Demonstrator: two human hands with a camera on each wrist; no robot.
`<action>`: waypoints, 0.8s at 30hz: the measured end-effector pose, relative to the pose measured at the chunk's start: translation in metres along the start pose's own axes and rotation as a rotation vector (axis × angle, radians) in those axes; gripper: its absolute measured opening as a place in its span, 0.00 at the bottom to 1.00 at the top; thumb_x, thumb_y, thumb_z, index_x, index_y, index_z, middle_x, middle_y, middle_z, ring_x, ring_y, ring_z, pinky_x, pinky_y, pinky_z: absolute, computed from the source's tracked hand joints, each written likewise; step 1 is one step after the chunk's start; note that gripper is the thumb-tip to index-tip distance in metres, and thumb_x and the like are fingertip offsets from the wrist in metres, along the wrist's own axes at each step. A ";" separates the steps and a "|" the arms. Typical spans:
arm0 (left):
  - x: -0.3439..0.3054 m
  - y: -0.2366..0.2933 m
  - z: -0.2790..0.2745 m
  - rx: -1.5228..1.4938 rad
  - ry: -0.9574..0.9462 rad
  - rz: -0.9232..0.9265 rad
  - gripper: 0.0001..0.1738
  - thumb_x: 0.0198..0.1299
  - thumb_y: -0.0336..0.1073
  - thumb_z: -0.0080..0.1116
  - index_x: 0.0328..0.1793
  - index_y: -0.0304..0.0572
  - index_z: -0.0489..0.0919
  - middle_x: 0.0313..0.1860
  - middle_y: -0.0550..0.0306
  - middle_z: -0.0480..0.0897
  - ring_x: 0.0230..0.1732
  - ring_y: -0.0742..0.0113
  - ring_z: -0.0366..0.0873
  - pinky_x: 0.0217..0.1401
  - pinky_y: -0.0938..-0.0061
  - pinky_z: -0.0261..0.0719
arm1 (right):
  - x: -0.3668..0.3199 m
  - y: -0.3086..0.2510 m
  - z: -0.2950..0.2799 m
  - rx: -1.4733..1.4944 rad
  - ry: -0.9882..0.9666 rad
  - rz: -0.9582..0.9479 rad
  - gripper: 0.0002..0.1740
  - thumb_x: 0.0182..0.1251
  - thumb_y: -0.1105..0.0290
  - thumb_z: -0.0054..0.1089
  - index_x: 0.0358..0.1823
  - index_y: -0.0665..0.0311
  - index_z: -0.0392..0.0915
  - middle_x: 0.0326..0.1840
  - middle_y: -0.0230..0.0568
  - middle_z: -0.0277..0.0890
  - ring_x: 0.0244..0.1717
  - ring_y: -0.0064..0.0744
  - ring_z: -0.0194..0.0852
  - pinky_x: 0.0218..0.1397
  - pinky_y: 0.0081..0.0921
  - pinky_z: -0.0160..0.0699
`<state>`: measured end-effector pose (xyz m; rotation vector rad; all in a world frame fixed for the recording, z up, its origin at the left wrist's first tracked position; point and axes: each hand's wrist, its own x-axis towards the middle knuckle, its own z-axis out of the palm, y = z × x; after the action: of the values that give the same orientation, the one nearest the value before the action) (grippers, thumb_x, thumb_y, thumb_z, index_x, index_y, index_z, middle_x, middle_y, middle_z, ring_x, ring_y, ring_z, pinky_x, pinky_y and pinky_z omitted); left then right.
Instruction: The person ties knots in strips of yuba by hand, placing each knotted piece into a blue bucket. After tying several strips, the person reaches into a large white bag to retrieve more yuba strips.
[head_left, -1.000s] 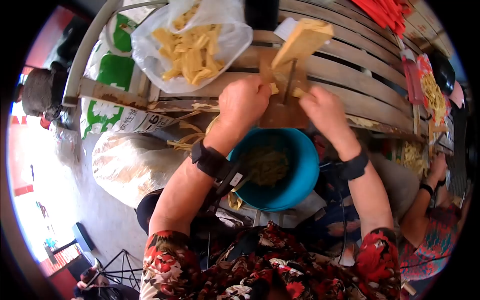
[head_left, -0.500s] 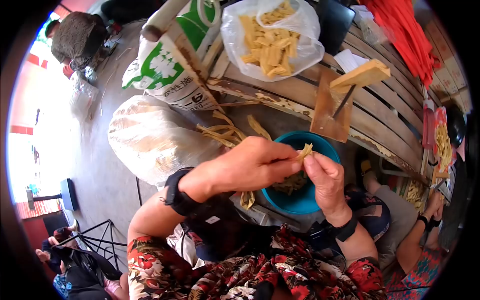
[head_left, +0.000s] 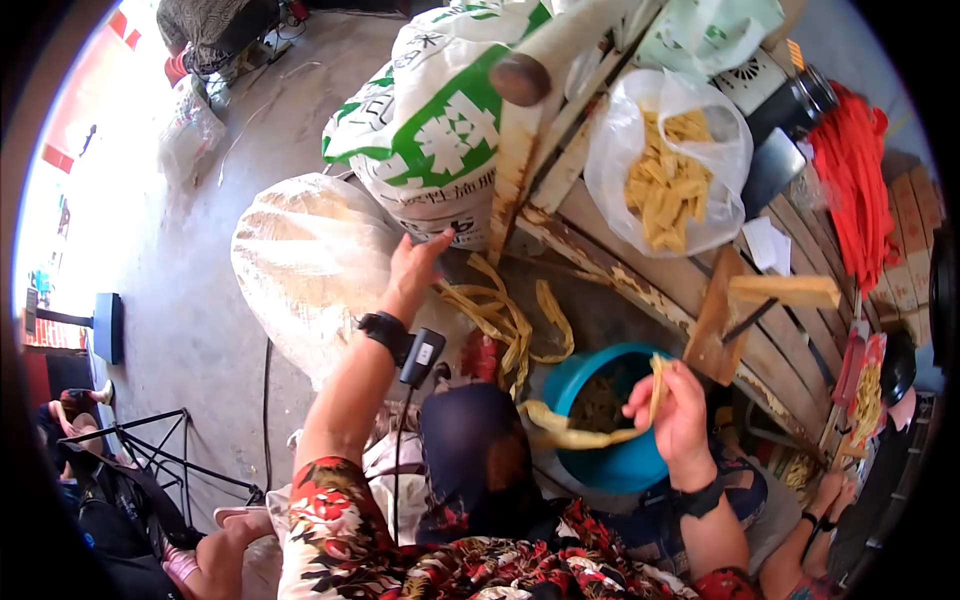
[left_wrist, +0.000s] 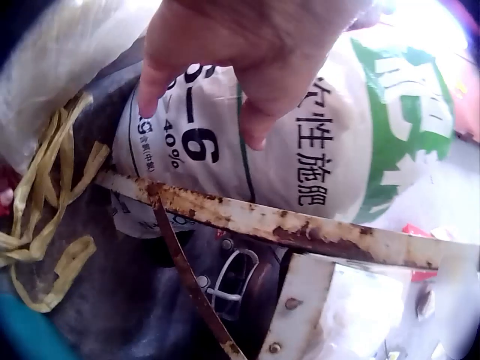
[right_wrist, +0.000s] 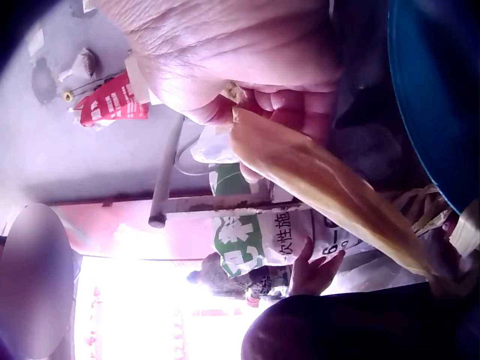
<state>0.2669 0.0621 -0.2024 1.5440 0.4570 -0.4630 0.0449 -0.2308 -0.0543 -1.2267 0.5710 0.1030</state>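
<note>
The right hand (head_left: pixel 672 412) pinches a long yellowish strip (head_left: pixel 590 438) over the blue basin (head_left: pixel 622 474); in the right wrist view the strip (right_wrist: pixel 330 187) slants down from the fingers. Stretched out toward the green-and-white printed sack (head_left: pixel 430 130), the left hand (head_left: pixel 416 268) has its fingers spread and holds nothing. In the left wrist view that hand (left_wrist: pixel 240 56) is in front of the sack (left_wrist: pixel 277 150); contact cannot be told. Loose yellow strips (head_left: pixel 505 315) hang between the sack and the basin.
A slatted bench (head_left: pixel 600 262) with a rusty frame carries a plastic bag of yellow pieces (head_left: pixel 668 200) and a wooden board with an upright block (head_left: pixel 785 291). A pale bulging sack (head_left: pixel 300 270) stands at the left. Red cloth (head_left: pixel 850 190) lies at the back right.
The hands have separated: the left has moved away to the sack, while the right stays near the basin, now with a long strip. The head view has shifted left.
</note>
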 end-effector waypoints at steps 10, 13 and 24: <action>0.051 -0.032 0.051 -0.629 0.018 0.000 0.57 0.50 0.55 0.67 0.76 0.61 0.39 0.74 0.55 0.49 0.71 0.46 0.51 0.61 0.42 0.60 | -0.012 0.026 -0.032 -0.023 0.186 0.249 0.12 0.67 0.66 0.41 0.34 0.68 0.68 0.25 0.52 0.75 0.16 0.32 0.70 0.29 0.29 0.78; 0.065 -0.038 0.060 -0.746 0.110 0.108 0.54 0.52 0.48 0.68 0.76 0.64 0.41 0.73 0.61 0.52 0.69 0.54 0.54 0.61 0.48 0.60 | -0.010 0.021 -0.022 -0.131 0.180 0.316 0.11 0.67 0.67 0.41 0.34 0.68 0.67 0.26 0.52 0.76 0.18 0.31 0.70 0.32 0.28 0.78; 0.107 -0.033 0.029 -0.770 0.141 0.223 0.25 0.58 0.38 0.62 0.60 0.45 0.68 0.56 0.58 0.73 0.56 0.60 0.70 0.57 0.58 0.70 | -0.026 0.018 -0.033 -0.174 0.290 0.437 0.10 0.67 0.69 0.41 0.34 0.70 0.66 0.25 0.54 0.75 0.17 0.33 0.70 0.31 0.29 0.78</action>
<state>0.3370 0.0337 -0.2895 0.8633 0.4893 0.0141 0.0043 -0.2485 -0.0649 -1.2773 1.0988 0.3524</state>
